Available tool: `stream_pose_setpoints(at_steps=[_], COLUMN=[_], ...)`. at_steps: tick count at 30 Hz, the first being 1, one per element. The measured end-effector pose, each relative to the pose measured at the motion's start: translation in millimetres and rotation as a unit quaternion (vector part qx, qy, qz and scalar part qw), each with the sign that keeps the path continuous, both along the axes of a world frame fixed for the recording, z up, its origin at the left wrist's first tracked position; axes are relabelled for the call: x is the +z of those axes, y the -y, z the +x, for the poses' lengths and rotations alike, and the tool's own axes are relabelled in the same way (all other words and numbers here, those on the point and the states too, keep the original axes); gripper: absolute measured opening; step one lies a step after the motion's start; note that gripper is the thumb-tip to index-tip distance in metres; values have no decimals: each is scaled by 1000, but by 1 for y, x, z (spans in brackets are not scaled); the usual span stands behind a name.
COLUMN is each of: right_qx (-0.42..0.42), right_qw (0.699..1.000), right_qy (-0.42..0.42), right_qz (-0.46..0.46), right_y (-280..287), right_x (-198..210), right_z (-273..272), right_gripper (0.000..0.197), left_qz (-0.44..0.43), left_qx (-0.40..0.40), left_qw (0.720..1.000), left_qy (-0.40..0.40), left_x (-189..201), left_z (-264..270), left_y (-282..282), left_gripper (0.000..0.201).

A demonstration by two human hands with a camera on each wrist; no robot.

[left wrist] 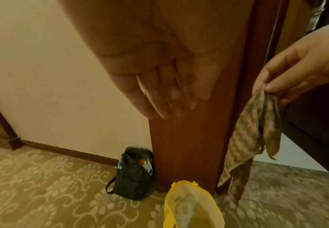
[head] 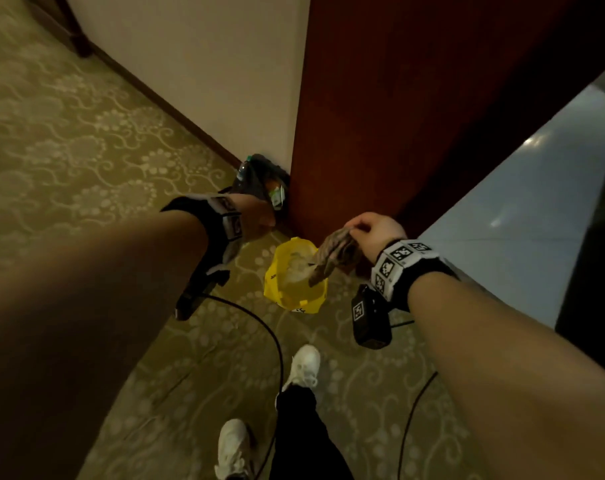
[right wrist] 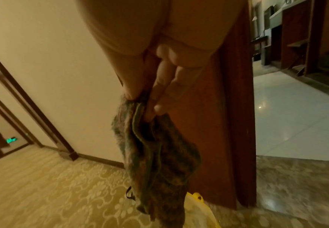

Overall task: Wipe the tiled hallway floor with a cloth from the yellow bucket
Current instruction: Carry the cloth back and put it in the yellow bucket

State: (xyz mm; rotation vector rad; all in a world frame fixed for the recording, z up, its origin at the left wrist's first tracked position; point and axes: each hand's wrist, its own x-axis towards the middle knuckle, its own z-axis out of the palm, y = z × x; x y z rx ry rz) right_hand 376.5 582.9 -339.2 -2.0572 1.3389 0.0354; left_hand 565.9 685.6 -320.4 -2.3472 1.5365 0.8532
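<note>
A yellow bucket [head: 296,278] stands on the patterned carpet at the foot of a red-brown door post [head: 380,116]. My right hand [head: 372,230] pinches the top of a mottled brown-green cloth [head: 332,259], which hangs limp above the bucket's right rim. The cloth [left wrist: 251,138] dangles from the right hand [left wrist: 296,64] in the left wrist view too, above the bucket [left wrist: 193,206]. In the right wrist view the fingers [right wrist: 159,98] clamp the cloth [right wrist: 155,154] over the bucket rim [right wrist: 196,199]. My left hand [left wrist: 169,92] hovers with straight fingers, holding nothing, left of the bucket.
A dark backpack [left wrist: 132,172] leans against the wall and door post behind the bucket. Pale glossy floor tiles [right wrist: 296,115] lie beyond the doorway at the right. Black cables [head: 270,334] trail across the carpet by my white shoes [head: 303,367].
</note>
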Motion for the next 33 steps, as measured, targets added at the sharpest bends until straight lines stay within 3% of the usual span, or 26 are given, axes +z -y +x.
stream_pose_setpoints(at_steps=[3,7,10,21,27,33], right_qx=[16,31,32,28,65,97], right_qw=[999,995,990,971,950,932], right_qy=[-16,-41,-58,-133,-190,-227], right_qz=[37,91,128,198,237,268], right_y=[21,54,74,120,125,127], right_x=[-37,-94,-141,-325,-422,-493], right_z=[19,42,54,80,101,127], right_gripper=[21,24,24,22,33,33], left_qz=[37,47,49,114,147,130], left_qx=[-9,61,107,108,101,170], left_qw=[999,996,991,978,974,966], left_qy=[-2,-37,-66,-138,-141,-146], left_x=[-24,-71,-121,-330,-436,-503], left_z=[13,34,39,42,44,59], left_y=[22,60,84,148,163,160], left_gripper=[41,40,40,40,40,38])
